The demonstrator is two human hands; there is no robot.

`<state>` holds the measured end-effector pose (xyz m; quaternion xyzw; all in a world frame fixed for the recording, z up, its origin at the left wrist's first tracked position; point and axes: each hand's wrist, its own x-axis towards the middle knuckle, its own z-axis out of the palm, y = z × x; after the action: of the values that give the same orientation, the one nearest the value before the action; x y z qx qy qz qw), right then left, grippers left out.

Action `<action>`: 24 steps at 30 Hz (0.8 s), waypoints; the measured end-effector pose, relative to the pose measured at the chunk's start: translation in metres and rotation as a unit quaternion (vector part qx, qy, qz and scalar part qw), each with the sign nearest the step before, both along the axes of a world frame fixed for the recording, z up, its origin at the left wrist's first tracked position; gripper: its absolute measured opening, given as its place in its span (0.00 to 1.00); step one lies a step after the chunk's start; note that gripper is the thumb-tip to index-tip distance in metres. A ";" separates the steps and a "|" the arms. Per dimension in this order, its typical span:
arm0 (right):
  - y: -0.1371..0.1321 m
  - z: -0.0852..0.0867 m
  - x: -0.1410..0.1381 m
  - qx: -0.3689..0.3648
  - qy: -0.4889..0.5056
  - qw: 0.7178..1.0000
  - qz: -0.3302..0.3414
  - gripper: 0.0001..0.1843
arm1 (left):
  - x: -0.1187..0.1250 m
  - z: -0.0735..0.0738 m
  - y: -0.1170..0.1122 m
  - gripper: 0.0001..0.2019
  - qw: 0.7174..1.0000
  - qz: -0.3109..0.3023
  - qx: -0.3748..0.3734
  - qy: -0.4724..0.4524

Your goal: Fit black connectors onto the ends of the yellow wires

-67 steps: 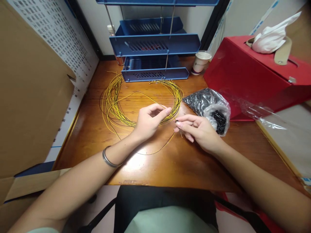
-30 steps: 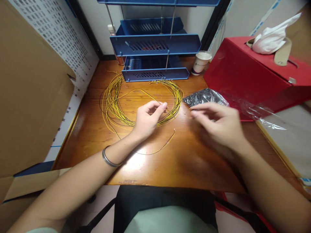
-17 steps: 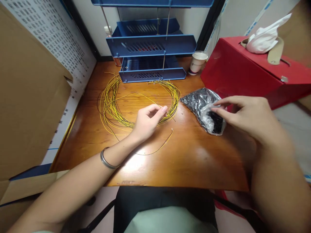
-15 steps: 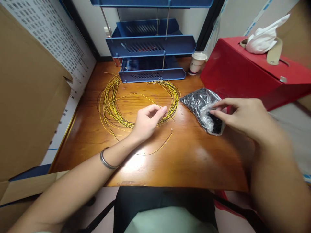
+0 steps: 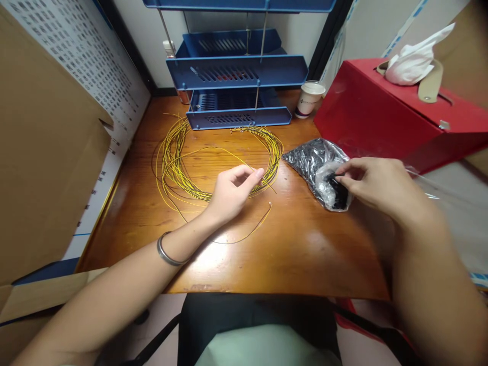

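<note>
While the left hand [image 5: 234, 191] is pinching a yellow wire [image 5: 271, 187] above the bench [image 5: 305, 254], the right hand [image 5: 375, 182] is reaching to the plastic bag [image 5: 309, 160]'s mouth. Whether it is gripping anything, I cannot tell.

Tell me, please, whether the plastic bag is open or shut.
The plastic bag is open: black pieces show uncovered within its bunched rim.

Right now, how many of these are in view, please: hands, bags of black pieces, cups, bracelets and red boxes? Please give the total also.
Hands (left hand, right hand): 2
Bag of black pieces: 1
Cup: 1
Bracelet: 1
Red box: 1
Total: 6
</note>
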<state>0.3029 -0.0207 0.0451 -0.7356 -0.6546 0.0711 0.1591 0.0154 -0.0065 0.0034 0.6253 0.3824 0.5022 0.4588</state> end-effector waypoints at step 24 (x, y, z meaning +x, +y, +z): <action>-0.021 -0.044 -0.082 0.288 0.125 0.832 0.457 0.16 | -0.003 0.000 -0.004 0.17 0.987 -0.161 -0.012 0.023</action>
<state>0.2210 -0.0417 0.0016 -0.2578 -0.8817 0.0349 0.3936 0.0125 -0.0107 0.0037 0.6845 0.2932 0.4023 0.5326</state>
